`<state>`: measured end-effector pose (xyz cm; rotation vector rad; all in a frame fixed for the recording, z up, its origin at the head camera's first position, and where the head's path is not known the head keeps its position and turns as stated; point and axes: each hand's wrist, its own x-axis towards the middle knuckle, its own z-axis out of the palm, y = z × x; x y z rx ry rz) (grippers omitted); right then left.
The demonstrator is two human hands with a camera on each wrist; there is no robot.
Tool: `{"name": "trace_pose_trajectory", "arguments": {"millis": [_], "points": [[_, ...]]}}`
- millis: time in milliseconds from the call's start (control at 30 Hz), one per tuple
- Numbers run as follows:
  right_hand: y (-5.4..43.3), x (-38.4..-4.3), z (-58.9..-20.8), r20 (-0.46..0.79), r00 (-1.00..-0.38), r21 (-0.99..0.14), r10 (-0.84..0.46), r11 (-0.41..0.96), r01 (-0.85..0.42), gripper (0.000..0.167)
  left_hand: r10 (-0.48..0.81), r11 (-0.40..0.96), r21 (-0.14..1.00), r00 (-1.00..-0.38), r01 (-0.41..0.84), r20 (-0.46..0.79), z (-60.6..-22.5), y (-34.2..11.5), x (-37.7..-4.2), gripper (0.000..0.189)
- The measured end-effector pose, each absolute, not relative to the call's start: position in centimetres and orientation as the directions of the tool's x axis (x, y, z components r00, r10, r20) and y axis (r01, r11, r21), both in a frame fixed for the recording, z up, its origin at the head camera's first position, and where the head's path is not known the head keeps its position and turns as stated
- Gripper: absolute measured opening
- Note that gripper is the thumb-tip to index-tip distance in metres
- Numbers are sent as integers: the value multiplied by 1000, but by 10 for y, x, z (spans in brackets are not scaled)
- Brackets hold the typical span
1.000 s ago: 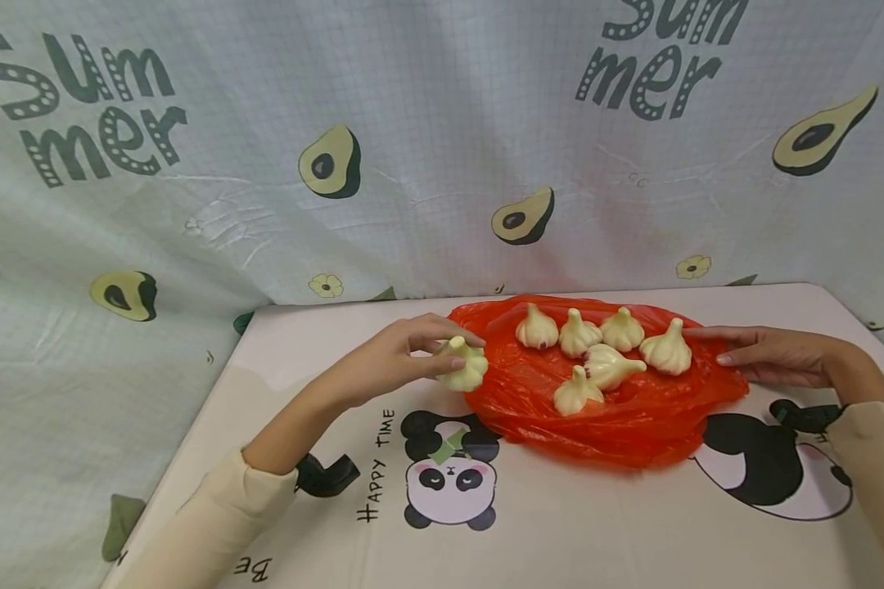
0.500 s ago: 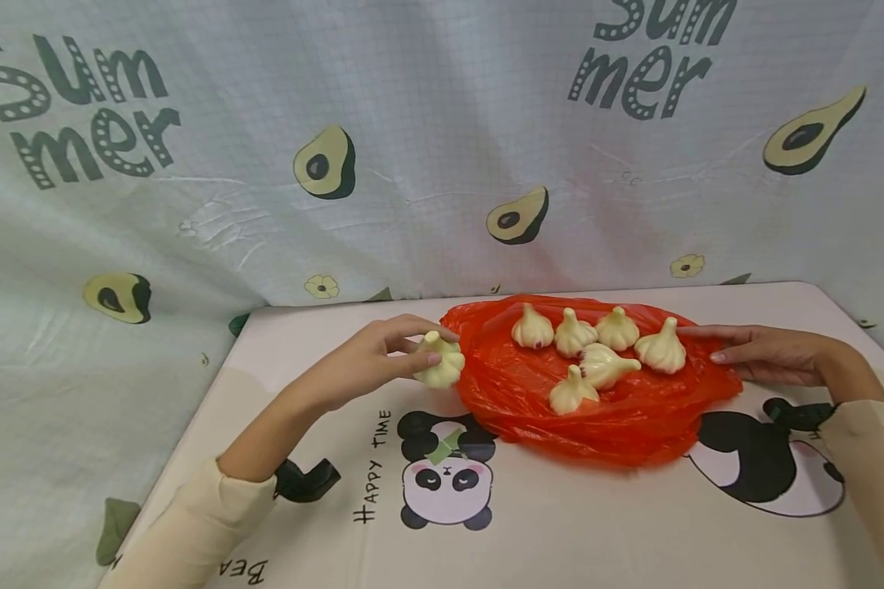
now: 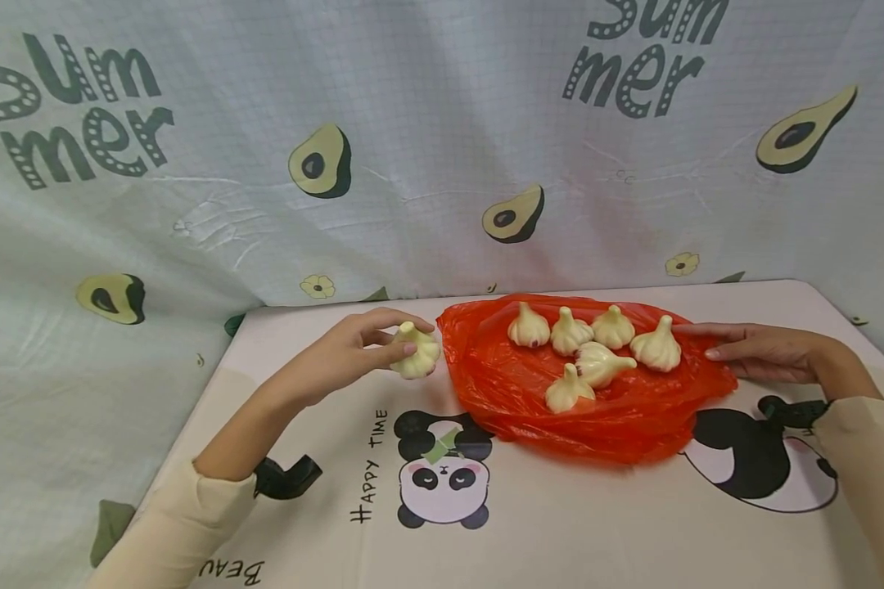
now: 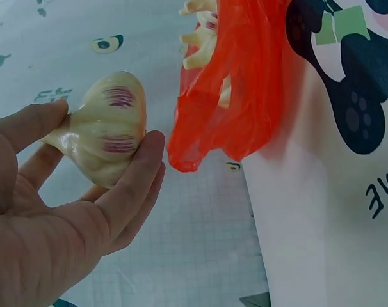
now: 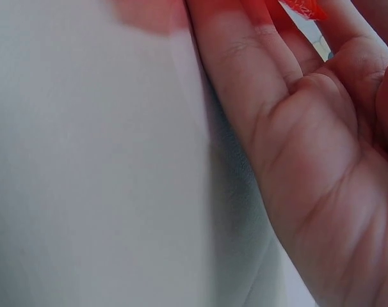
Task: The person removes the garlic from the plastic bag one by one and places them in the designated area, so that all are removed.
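My left hand [image 3: 348, 360] holds a garlic bulb [image 3: 417, 352] in the air, just left of a red plastic bag [image 3: 486, 384]. In the left wrist view, thumb and fingers grip the pale, purple-streaked garlic bulb [image 4: 114, 128] between neck and base. Several more garlic bulbs [image 3: 595, 364] sit on the spread bag, most with necks up and one lying on its side. At the bag's right edge, my right hand [image 3: 773, 353] holds the plastic between thumb and fingers, beside the rightmost bulb. Its fingertips are partly hidden by the bag; red plastic [image 5: 306, 7] shows near them.
The white table [image 3: 575, 523] bears printed pandas and lettering. A pale curtain [image 3: 412, 147] with avocado prints hangs right behind its back edge. Black wrist straps [image 3: 287, 478] show at both sleeves.
My left hand has moved left with the garlic bulb, from the bag's left edge to a spot apart from it. My right hand stays at the bag. The head view shifts slightly.
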<state>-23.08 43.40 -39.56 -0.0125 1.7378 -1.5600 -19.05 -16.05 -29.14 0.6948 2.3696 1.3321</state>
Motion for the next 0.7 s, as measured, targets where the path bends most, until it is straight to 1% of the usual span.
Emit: {"name": "trace_pose_trajectory", "arguments": {"millis": [233,467,700], "points": [[432,-229,-392,-529,-695,-843,-487,211,494,49,529,449,865,-847,226,-53,-294,-169,-196,32],[428,-229,-393,-542,-710,-840,-450,255,479,48,496,463,861,-867,211,-55,-297,-177,-200,32],[432,-229,-391,-515,-674,-851,-529,224,474,48,492,442,873,-870,205,-44,-301,-179,-203,32]]}}
